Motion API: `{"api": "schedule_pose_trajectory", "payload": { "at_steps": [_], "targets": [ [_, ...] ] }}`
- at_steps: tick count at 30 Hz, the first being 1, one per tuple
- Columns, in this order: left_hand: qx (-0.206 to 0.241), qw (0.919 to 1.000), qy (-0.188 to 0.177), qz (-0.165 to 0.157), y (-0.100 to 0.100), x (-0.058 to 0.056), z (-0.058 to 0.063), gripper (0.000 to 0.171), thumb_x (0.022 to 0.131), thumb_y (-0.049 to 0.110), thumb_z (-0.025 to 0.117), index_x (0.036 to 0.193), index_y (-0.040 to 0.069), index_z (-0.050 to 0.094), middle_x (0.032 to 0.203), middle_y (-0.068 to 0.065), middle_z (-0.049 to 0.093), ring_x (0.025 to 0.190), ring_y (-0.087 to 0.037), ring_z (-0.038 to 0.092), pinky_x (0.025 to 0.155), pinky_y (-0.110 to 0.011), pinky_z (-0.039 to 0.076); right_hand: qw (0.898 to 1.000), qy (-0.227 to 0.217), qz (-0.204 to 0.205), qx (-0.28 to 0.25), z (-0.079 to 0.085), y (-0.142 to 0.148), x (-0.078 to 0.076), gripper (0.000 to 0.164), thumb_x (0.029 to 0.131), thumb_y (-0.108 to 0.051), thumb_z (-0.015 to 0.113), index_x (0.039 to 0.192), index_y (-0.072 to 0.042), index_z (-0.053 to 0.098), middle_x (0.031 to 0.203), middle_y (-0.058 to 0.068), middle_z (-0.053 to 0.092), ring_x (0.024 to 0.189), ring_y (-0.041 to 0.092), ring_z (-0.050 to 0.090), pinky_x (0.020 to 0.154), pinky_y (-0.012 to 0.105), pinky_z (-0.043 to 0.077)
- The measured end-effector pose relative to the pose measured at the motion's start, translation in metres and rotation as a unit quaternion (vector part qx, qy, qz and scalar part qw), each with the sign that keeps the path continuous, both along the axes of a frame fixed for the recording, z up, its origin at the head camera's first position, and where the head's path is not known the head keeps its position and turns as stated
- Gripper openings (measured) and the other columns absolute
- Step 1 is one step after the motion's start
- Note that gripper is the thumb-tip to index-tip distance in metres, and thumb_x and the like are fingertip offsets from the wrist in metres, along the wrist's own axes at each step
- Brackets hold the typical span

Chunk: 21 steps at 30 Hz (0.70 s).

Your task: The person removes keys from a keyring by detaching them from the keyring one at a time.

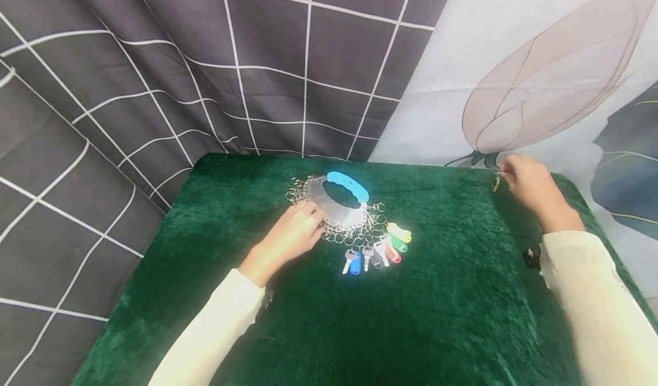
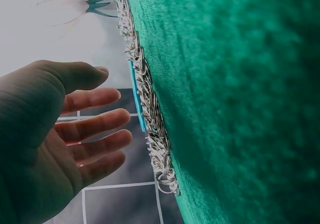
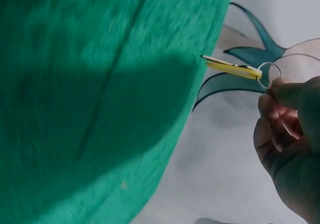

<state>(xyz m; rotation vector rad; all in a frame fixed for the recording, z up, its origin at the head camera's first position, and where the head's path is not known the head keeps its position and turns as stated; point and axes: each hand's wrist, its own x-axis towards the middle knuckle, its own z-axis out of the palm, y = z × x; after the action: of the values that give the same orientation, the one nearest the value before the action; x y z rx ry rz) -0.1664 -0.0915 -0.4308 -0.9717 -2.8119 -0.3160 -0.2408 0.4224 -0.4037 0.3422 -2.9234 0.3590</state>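
In the head view, a clear plate (image 1: 333,208) with a blue handle (image 1: 350,184) lies on the table, its curved edge lined with metal rings and clasps (image 1: 339,236). My left hand (image 1: 297,229) is over the left side of that edge. The left wrist view shows its fingers (image 2: 102,119) spread and relaxed beside the row of rings, holding nothing. Out at the far right, my right hand (image 1: 532,189) pinches a split ring (image 3: 270,64) between thumb and finger. From that ring hang a yellow key tag (image 3: 235,70) and a key (image 3: 212,59).
Several keys with tags fan out from the plate's near edge, among them a blue tag (image 1: 356,263), a green tag (image 1: 400,244) and a yellow tag (image 1: 400,232). Green cloth (image 1: 411,317) covers the table. Behind it hang a dark checked curtain (image 1: 272,43) and a white flowered one (image 1: 437,89).
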Motion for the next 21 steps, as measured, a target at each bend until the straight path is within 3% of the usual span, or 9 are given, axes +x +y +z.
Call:
{"api": "schedule_pose_trajectory", "payload": {
  "at_steps": [12,21],
  "targets": [
    [-0.019,0.9997,0.014,0.001,0.002,0.003,0.005,0.019,0.094,0.018,0.073,0.111,0.008,0.072,0.108,-0.009,0.069,0.104,-0.027,0.063,0.093,-0.041,0.055,0.999,-0.048,0.013,0.014,-0.009,-0.024,-0.013,0.007,0.101,-0.004,0.057,0.102,0.003,0.058,0.098,0.025,0.06,0.091,0.041,0.059,0.077,0.058,0.048],
    [-0.018,0.9995,0.024,-0.005,0.003,0.002,0.0,0.019,0.094,0.02,0.074,0.107,0.007,0.072,0.107,-0.01,0.069,0.103,-0.027,0.064,0.094,-0.042,0.055,0.995,-0.097,0.025,-0.004,-0.022,-0.042,-0.027,0.005,0.1,-0.002,0.059,0.099,0.003,0.06,0.095,0.022,0.063,0.089,0.038,0.06,0.08,0.058,0.049]
  ]
}}
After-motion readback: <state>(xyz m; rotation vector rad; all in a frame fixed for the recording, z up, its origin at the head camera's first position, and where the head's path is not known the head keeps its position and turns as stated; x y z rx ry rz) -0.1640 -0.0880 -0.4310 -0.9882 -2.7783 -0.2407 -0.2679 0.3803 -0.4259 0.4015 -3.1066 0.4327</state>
